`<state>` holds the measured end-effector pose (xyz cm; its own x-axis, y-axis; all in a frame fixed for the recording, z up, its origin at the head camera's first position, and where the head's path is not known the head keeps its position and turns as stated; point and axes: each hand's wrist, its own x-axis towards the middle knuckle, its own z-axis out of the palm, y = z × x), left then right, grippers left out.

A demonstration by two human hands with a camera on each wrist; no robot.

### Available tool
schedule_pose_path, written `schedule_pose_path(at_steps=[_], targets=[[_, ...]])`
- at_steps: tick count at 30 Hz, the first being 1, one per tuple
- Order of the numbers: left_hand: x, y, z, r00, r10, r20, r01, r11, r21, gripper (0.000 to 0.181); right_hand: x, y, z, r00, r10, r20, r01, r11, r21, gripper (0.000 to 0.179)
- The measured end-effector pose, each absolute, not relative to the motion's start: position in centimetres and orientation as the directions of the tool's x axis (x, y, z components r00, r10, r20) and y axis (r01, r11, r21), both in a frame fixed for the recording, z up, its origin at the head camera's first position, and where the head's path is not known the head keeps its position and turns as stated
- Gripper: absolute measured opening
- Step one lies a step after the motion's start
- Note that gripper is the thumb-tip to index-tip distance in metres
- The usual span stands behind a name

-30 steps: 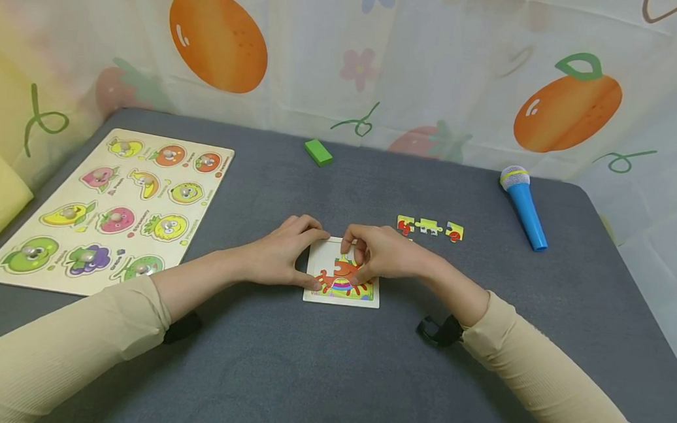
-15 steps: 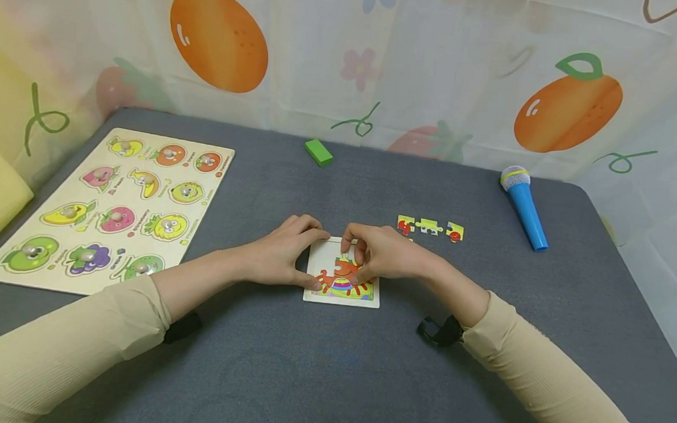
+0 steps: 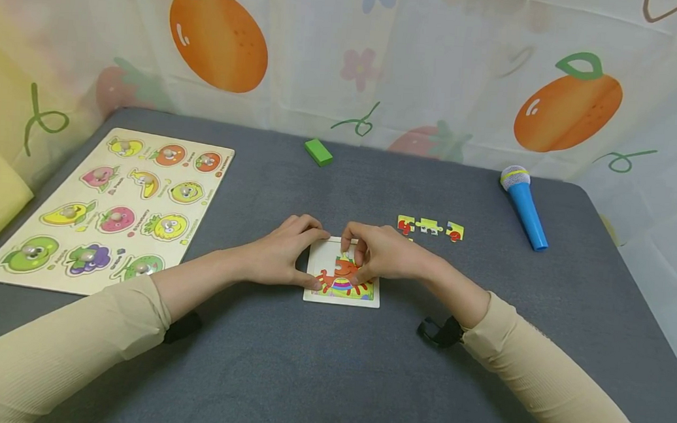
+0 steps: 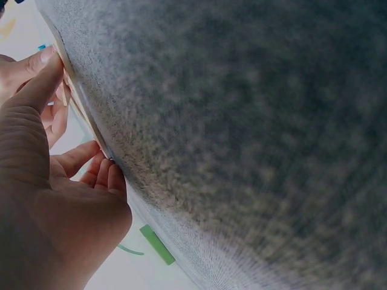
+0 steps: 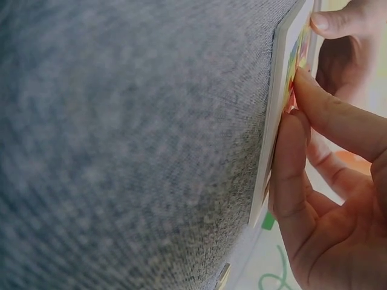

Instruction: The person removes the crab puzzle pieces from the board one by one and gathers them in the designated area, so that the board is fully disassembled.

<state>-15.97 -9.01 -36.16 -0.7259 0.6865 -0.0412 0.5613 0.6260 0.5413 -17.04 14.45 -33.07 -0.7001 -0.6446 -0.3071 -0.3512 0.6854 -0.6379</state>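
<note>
A small square puzzle tray [image 3: 341, 301] with a light frame lies on the table in the middle of the head view. Its lower part shows a red crab picture with a striped belly; the upper left is bare. My left hand [image 3: 276, 254] grips the tray's left side, thumb near the lower corner and fingers at the upper corner. Over the right half, my right hand [image 3: 393, 253] pinches a red and yellow puzzle piece [image 3: 345, 263] between thumb and fingers, right at the tray. The right hand hides the tray's upper right part.
Several loose puzzle pieces [image 3: 430, 227] lie beyond the right hand. At the left is a wooden fruit board [image 3: 94, 201] with knobs. A green block [image 3: 318, 152] sits near the back edge, and a blue toy microphone [image 3: 527, 211] lies at the right. A printed curtain [image 3: 314, 52] hangs behind.
</note>
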Motion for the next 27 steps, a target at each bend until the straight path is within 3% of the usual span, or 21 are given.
schedule_pose_path(at_steps=[14, 27], targets=[[-15.96, -9.1, -36.15, -0.725, 0.688, -0.037, 0.562, 0.622, 0.546, 0.081, -17.15, 14.44, -33.14, -0.698, -0.652, -0.297, -0.356, 0.676, -0.645, 0.044], [-15.96, -9.14, -36.2, -0.723, 0.69, -0.032, 0.571, 0.623, 0.535, 0.081, -17.25, 14.37, -32.92, -0.742, -0.632, -0.223, -0.354, 0.652, -0.671, 0.017]])
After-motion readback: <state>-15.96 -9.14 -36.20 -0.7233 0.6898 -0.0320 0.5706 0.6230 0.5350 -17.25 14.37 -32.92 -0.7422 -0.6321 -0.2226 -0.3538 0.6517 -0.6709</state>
